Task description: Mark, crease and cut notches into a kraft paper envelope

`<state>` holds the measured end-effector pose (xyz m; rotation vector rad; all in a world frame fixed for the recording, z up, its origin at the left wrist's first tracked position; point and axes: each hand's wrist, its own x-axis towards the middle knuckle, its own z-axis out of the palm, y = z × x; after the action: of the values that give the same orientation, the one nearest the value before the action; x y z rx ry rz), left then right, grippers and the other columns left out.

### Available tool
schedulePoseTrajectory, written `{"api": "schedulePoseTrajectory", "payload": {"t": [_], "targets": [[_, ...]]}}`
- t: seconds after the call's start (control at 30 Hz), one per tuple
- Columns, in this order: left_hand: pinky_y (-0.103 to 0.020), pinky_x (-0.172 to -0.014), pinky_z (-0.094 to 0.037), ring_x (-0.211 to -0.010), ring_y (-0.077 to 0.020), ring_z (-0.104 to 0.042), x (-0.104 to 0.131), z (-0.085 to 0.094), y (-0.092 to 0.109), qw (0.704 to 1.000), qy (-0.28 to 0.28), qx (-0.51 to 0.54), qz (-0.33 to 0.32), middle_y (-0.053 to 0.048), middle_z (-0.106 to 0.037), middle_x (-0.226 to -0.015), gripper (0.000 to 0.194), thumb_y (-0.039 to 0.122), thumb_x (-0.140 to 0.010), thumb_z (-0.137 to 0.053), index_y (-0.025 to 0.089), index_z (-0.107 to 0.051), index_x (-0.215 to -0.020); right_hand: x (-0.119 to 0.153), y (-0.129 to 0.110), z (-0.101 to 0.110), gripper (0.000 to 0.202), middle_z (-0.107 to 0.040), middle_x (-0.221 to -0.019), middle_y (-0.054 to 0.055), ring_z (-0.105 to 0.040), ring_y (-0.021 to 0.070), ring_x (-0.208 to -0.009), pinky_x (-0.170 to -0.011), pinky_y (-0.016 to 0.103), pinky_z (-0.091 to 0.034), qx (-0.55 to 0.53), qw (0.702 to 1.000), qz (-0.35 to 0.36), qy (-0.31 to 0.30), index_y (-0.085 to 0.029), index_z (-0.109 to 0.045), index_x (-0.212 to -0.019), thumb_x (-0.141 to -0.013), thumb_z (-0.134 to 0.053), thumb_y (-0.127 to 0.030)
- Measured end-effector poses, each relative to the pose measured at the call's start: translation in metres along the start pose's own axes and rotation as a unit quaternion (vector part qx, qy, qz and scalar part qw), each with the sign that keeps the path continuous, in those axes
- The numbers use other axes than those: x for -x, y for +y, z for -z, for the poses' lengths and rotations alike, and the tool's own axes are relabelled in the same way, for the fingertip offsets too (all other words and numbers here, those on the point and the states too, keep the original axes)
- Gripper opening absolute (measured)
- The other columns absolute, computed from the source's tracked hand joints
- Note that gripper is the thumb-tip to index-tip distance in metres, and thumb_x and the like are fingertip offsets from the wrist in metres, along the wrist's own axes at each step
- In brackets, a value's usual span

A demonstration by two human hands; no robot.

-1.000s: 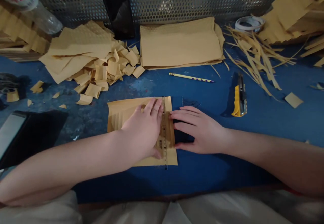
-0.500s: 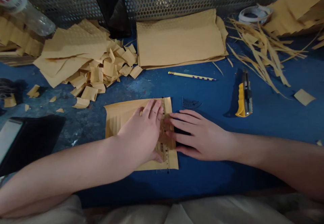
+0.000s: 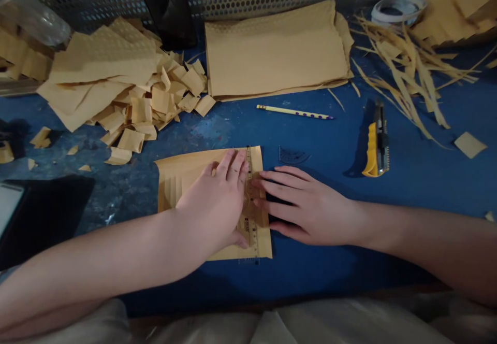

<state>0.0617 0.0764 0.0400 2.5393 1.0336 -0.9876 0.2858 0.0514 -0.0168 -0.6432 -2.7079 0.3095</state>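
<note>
A piece of brown paper (image 3: 182,178) lies flat on the blue table in front of me. Across its right part runs a clear ruler (image 3: 250,230), its lower end reaching past the paper's near edge. My left hand (image 3: 219,194) rests flat over the paper and the ruler's left side, fingers stretched out. From the right, my right hand (image 3: 297,204) touches the paper's right edge and the ruler with its fingertips, fingers spread. A clear protractor (image 3: 293,155) lies just beyond my right hand. Part of the ruler is hidden under my left hand.
A yellow pencil (image 3: 295,112) and a yellow utility knife (image 3: 376,144) lie beyond my hands. Behind are stacked brown sheets (image 3: 272,54), cut paper squares (image 3: 155,105), thin paper strips (image 3: 415,74) and a tape roll (image 3: 398,10). At left sits a dark flat object (image 3: 50,214).
The camera view has shifted slightly, so the background appears a little higher and more spread out. Both hands keep their places on the paper and ruler.
</note>
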Motion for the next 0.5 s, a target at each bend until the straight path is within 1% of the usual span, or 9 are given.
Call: {"api": "schedulePoseTrajectory", "payload": {"t": [0.1,0.2,0.3,0.5], "targets": [[-0.059,-0.13,-0.035,-0.166,-0.0499,-0.011,0.0008,-0.0013,0.0005,1.0,0.024,-0.003,0.003,-0.032,-0.002,-0.174,0.146,0.083,-0.07,-0.081,-0.005,-0.017,-0.167,0.0008,0.0008,-0.0006,0.031,-0.073,-0.137,0.018,-0.065,0.0363,-0.136,-0.114,0.056,-0.054,-0.005,1.0,0.002,-0.003,-0.015,-0.075,-0.121,-0.106,-0.057,-0.035],[-0.058,-0.13,-0.035,-0.164,-0.0517,-0.015,0.0014,-0.0019,0.0008,0.999,0.037,0.004,0.005,-0.034,-0.006,-0.173,0.147,0.079,-0.068,-0.085,-0.006,-0.018,-0.166,0.0015,0.0015,-0.0011,0.032,-0.072,-0.14,0.018,-0.063,0.0368,-0.139,-0.116,0.057,-0.052,-0.01,1.0,0.002,-0.009,-0.015,-0.074,-0.125,-0.107,-0.057,-0.035],[-0.058,-0.13,-0.036,-0.165,-0.0515,-0.014,0.0013,-0.0019,0.001,0.999,0.031,0.007,0.004,-0.034,-0.006,-0.173,0.147,0.081,-0.068,-0.084,-0.006,-0.018,-0.166,0.0019,0.0014,-0.0012,0.033,-0.071,-0.141,0.018,-0.063,0.0372,-0.14,-0.117,0.057,-0.051,-0.017,1.0,0.002,-0.016,-0.014,-0.074,-0.127,-0.107,-0.057,-0.035],[-0.058,-0.131,-0.033,-0.166,-0.0483,-0.006,0.0005,-0.0013,0.0022,1.0,0.008,-0.012,0.011,-0.032,0.0,-0.173,0.15,0.085,-0.07,-0.08,-0.006,-0.01,-0.167,0.0016,0.0017,-0.0002,0.034,-0.071,-0.141,0.019,-0.063,0.0375,-0.14,-0.117,0.058,-0.052,-0.011,1.0,0.004,-0.019,-0.014,-0.073,-0.127,-0.108,-0.055,-0.035]]}}
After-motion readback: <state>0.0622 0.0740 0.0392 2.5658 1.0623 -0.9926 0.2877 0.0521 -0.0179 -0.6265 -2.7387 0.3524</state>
